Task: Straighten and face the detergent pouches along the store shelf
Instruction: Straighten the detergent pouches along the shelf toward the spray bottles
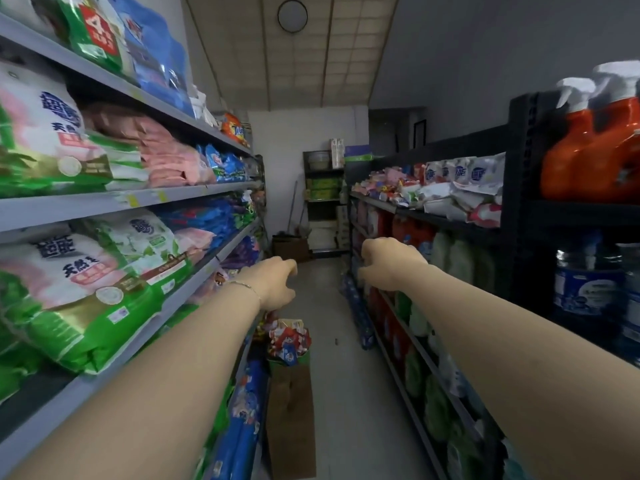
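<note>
Narrow aisle: pouches [86,289] lie slumped on the left shelf [69,207]. Left hand [277,285] and right hand [388,265] hover beside that shelf, fingers loosely curled, empty. Risk: overhanging pouches look slippery, so a careless tug could slide them off the shelf onto the box [291,410] below.

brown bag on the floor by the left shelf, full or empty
Full: red, white and blue packets heap above the rim of the brown bag.

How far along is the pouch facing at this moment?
Done-looking: green-and-white pouches on the left shelf face front. In hand: nothing; the left hand and right hand hover empty mid-aisle. Left: the jumbled pouches heaped on the right shelf.
</note>
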A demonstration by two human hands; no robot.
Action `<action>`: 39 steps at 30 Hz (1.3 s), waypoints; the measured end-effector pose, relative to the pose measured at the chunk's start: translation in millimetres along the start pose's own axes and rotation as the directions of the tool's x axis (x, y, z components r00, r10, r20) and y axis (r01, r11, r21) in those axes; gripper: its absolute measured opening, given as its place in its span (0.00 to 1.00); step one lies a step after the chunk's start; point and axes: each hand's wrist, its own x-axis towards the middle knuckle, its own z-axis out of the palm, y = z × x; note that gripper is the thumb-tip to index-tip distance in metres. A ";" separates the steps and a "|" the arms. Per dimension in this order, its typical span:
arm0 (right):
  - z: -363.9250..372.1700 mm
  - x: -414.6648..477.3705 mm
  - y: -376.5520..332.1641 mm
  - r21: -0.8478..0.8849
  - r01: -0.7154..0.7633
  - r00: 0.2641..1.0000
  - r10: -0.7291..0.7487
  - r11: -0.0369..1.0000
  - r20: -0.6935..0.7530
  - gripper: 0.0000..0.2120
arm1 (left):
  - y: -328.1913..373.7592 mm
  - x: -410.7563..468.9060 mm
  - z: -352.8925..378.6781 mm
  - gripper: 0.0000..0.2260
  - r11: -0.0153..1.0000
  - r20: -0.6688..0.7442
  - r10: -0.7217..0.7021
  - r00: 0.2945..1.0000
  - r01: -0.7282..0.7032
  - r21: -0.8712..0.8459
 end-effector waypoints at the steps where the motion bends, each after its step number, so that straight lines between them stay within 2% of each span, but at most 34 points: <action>1: 4.5 12.0 4.0 -0.003 -0.007 1.000 0.007 1.000 -0.001 0.14 | -1.8 12.9 3.4 0.20 1.000 -0.001 0.005 1.000 -0.005 0.003; 11: 53.9 153.6 63.3 -0.027 -0.019 1.000 0.019 0.999 -0.014 0.15 | -7.8 166.3 45.0 0.20 1.000 -0.004 0.026 1.000 -0.026 0.004; 24: 82.1 377.0 180.6 -0.036 0.000 0.999 -0.002 0.999 -0.044 0.18 | 19.9 428.8 66.2 0.18 0.999 -0.021 0.043 0.999 -0.043 0.006; 28: 99.4 428.4 201.4 -0.050 0.010 1.000 -0.011 0.999 -0.016 0.16 | 18.5 483.8 89.1 0.20 0.999 0.006 0.038 0.999 -0.038 0.012; 39: 146.9 571.8 237.8 -0.078 0.027 1.000 -0.027 0.997 0.006 0.19 | -15.9 634.6 132.6 0.21 1.000 0.019 0.007 1.000 -0.007 0.000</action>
